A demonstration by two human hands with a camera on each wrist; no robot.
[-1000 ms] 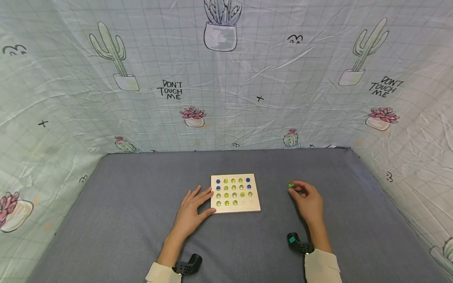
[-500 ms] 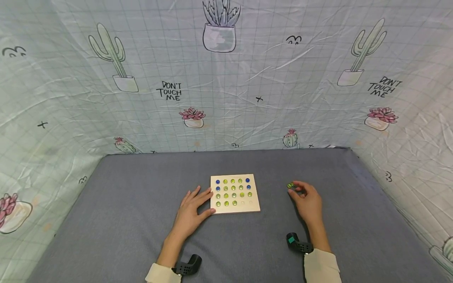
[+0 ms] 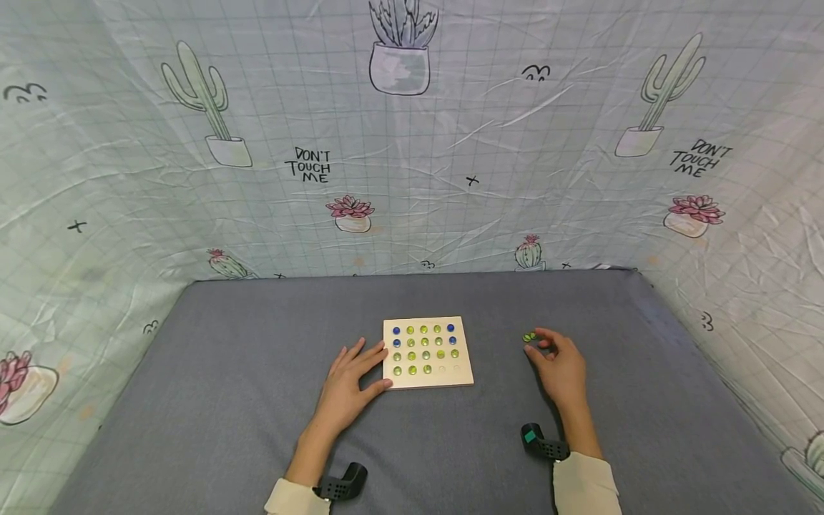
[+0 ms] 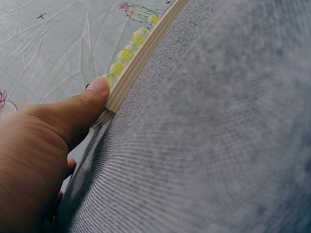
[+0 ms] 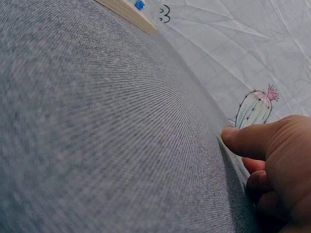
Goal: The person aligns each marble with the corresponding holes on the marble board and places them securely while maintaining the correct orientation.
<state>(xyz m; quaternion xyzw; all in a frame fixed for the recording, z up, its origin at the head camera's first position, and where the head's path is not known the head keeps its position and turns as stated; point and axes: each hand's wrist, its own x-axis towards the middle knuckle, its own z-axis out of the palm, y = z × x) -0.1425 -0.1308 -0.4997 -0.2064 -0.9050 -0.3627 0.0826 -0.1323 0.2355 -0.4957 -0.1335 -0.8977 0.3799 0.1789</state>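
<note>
A pale wooden board [image 3: 468,373] lies mid-table, with rows of yellow-green marbles [image 3: 412,355] and several blue marbles [image 3: 450,327] in its hollows. Two hollows at its front right hold no marble. My left hand [image 3: 343,393] rests against the board's left side, fingers spread and fairly straight; its thumb touches the near left corner in the left wrist view. To the right of the board, my right hand [image 3: 561,368] has thumb and index finger at a few loose green marbles [image 3: 529,337]. Whether they pinch one is too small to tell; the right wrist view hides the marbles.
Grey cloth [image 3: 257,357] covers the table. Behind and at both sides hangs a pale curtain [image 3: 412,179] printed with cacti. A black wrist strap with a camera mount [image 3: 543,443] is on the right wrist, and a similar mount [image 3: 342,483] on the left.
Almost nothing differs. My right index finger has shifted very slightly away from the thumb at the loose marbles; my left hand and the board stay in place.
</note>
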